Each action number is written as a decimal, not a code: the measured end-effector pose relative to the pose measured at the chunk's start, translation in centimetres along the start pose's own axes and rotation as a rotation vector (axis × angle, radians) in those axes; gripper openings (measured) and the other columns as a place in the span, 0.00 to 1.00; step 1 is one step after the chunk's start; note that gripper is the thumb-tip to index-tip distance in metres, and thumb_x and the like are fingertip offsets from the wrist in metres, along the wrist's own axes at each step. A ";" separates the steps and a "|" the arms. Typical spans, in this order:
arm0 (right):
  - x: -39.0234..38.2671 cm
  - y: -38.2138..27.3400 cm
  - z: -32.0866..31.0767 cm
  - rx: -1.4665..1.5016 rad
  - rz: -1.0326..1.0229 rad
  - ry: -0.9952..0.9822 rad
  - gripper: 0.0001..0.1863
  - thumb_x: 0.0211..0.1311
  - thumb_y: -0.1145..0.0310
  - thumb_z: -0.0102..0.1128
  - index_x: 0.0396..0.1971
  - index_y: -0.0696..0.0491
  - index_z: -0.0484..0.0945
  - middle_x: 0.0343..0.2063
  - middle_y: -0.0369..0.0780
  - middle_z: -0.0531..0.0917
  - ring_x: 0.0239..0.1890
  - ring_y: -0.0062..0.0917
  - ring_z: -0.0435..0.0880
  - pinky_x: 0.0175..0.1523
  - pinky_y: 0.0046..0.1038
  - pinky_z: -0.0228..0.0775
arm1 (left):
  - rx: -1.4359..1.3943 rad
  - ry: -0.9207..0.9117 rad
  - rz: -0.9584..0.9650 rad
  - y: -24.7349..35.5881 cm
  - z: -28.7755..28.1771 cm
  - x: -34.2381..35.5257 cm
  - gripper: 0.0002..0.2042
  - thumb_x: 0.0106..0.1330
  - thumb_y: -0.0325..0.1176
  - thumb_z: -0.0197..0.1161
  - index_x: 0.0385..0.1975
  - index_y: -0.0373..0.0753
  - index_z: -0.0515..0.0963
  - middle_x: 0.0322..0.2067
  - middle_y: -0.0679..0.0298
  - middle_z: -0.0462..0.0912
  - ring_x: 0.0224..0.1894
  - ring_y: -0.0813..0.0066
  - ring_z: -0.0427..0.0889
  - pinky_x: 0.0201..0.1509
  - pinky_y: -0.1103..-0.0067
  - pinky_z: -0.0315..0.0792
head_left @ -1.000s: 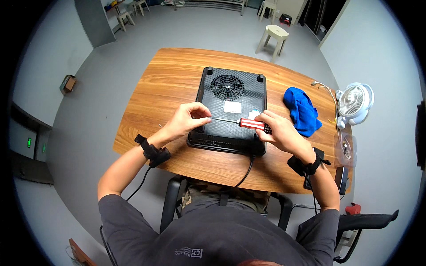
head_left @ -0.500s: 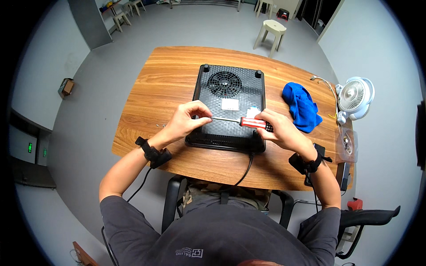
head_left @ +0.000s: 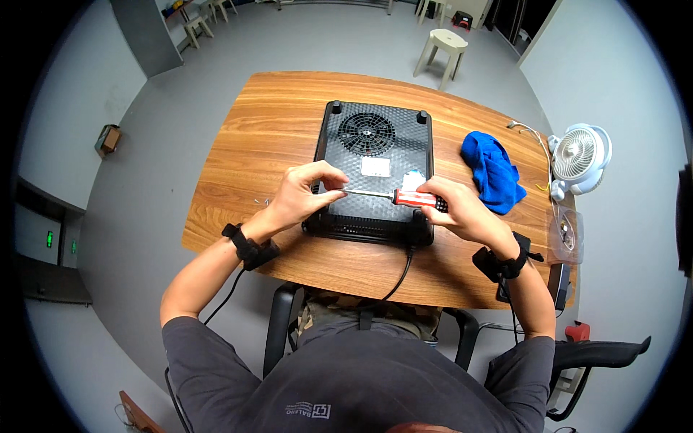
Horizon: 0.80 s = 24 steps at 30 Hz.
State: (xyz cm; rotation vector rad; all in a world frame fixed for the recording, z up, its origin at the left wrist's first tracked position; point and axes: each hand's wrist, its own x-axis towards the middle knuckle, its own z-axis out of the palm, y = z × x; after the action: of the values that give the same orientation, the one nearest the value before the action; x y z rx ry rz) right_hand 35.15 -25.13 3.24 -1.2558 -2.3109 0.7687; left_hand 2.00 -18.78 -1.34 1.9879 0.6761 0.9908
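A flat black appliance (head_left: 375, 191), which looks like an induction cooker, lies underside up on the wooden table, showing a round fan grille (head_left: 367, 134), small feet and pale labels. Above its near half, my right hand (head_left: 458, 206) grips the red, white and black handle of a screwdriver (head_left: 415, 198). The metal shaft points left, roughly level. My left hand (head_left: 307, 193) has its thumb and index finger closed in a pinch at the screwdriver tip. Whatever small thing sits between those fingertips is too small to make out. Several tiny screws (head_left: 263, 202) lie left of the appliance.
To the right of the appliance is a crumpled blue cloth (head_left: 493, 173). A white fan (head_left: 579, 155) and a clear plastic box (head_left: 567, 234) stand along the right edge of the table (head_left: 253, 130). A black cord (head_left: 402, 278) runs off the near edge.
The left thumb and index finger have shifted slightly at the screwdriver tip. Both hands stay nearly in place, and the view has moved a little.
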 end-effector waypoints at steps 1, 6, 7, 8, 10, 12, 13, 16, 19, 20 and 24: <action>0.0 0.0 0.0 0.000 -0.002 -0.005 0.15 0.64 0.68 0.64 0.47 0.59 0.78 0.39 0.49 0.82 0.42 0.42 0.82 0.49 0.35 0.74 | -0.023 0.024 -0.002 -0.1 0.1 -0.1 0.11 0.60 0.19 0.73 0.41 0.35 0.81 0.34 0.64 0.86 0.37 0.80 0.85 0.43 0.82 0.80; 0.0 0.0 0.0 -0.006 0.000 -0.004 0.15 0.64 0.68 0.64 0.47 0.59 0.78 0.39 0.48 0.82 0.43 0.42 0.82 0.49 0.35 0.74 | 0.041 0.080 0.067 -0.6 0.4 -0.4 0.18 0.59 0.20 0.74 0.47 0.36 0.76 0.34 0.64 0.86 0.37 0.78 0.87 0.42 0.81 0.81; 0.0 0.0 0.0 -0.004 0.006 -0.008 0.15 0.64 0.68 0.64 0.47 0.59 0.78 0.39 0.48 0.82 0.43 0.42 0.82 0.49 0.35 0.74 | 0.093 0.070 0.105 -0.5 0.3 -0.5 0.18 0.59 0.19 0.74 0.47 0.36 0.76 0.34 0.64 0.85 0.36 0.78 0.86 0.42 0.81 0.81; -0.1 0.1 0.1 -0.003 0.008 -0.009 0.15 0.64 0.68 0.64 0.47 0.59 0.78 0.39 0.48 0.83 0.43 0.41 0.82 0.49 0.35 0.75 | 0.145 0.060 0.144 -0.4 0.3 -0.6 0.18 0.59 0.18 0.73 0.47 0.37 0.76 0.34 0.64 0.85 0.36 0.78 0.85 0.42 0.81 0.81; -0.1 0.3 0.2 -0.003 0.010 -0.012 0.15 0.64 0.68 0.64 0.47 0.59 0.78 0.38 0.48 0.83 0.42 0.41 0.83 0.49 0.35 0.75 | 0.201 0.044 0.196 -0.2 0.3 -0.7 0.17 0.59 0.17 0.73 0.46 0.36 0.76 0.34 0.64 0.84 0.36 0.77 0.85 0.42 0.81 0.81; -0.2 0.4 0.2 -0.006 0.008 -0.015 0.15 0.64 0.67 0.64 0.47 0.59 0.78 0.38 0.48 0.83 0.42 0.41 0.83 0.49 0.35 0.75 | 0.205 0.028 0.224 0.0 0.4 -0.6 0.15 0.58 0.17 0.73 0.43 0.36 0.77 0.34 0.62 0.84 0.35 0.76 0.85 0.40 0.80 0.81; -0.2 0.4 0.2 -0.007 0.007 -0.017 0.15 0.64 0.67 0.64 0.47 0.59 0.78 0.38 0.48 0.83 0.42 0.41 0.83 0.49 0.35 0.75 | 0.225 0.017 0.234 0.2 0.4 -0.5 0.14 0.58 0.17 0.73 0.41 0.36 0.78 0.34 0.62 0.84 0.35 0.75 0.86 0.40 0.80 0.81; -0.3 0.3 0.3 0.016 0.010 -0.010 0.15 0.65 0.67 0.65 0.46 0.59 0.78 0.37 0.47 0.83 0.40 0.39 0.83 0.48 0.34 0.75 | 0.273 -0.005 0.249 0.7 0.1 -0.2 0.12 0.56 0.17 0.73 0.38 0.35 0.80 0.33 0.61 0.84 0.34 0.73 0.86 0.38 0.80 0.82; -0.4 -0.7 0.2 0.088 0.057 0.023 0.14 0.65 0.67 0.66 0.46 0.59 0.77 0.36 0.46 0.83 0.38 0.35 0.83 0.46 0.32 0.74 | 0.280 -0.007 0.235 0.6 0.1 -0.2 0.13 0.55 0.17 0.73 0.38 0.35 0.80 0.33 0.61 0.84 0.34 0.72 0.86 0.38 0.79 0.82; -0.3 -0.9 0.1 0.096 0.058 0.031 0.15 0.65 0.67 0.67 0.46 0.59 0.77 0.36 0.46 0.83 0.38 0.33 0.82 0.46 0.31 0.74 | 0.278 -0.013 0.227 0.4 0.0 -0.1 0.13 0.56 0.17 0.73 0.39 0.35 0.80 0.33 0.61 0.84 0.34 0.72 0.86 0.38 0.79 0.82; 0.1 -2.1 -0.5 0.127 0.065 0.039 0.15 0.64 0.68 0.69 0.45 0.60 0.78 0.36 0.43 0.83 0.38 0.26 0.81 0.46 0.28 0.74 | 0.335 -0.086 0.165 0.6 -0.7 -0.4 0.15 0.56 0.19 0.73 0.43 0.35 0.81 0.34 0.60 0.84 0.38 0.69 0.86 0.43 0.75 0.82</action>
State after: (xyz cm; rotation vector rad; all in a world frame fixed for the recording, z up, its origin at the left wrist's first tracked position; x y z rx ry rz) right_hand 34.10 -25.81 4.94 -1.2829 -2.1637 0.8898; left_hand 1.27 -19.15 -0.73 2.3968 0.6731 0.9275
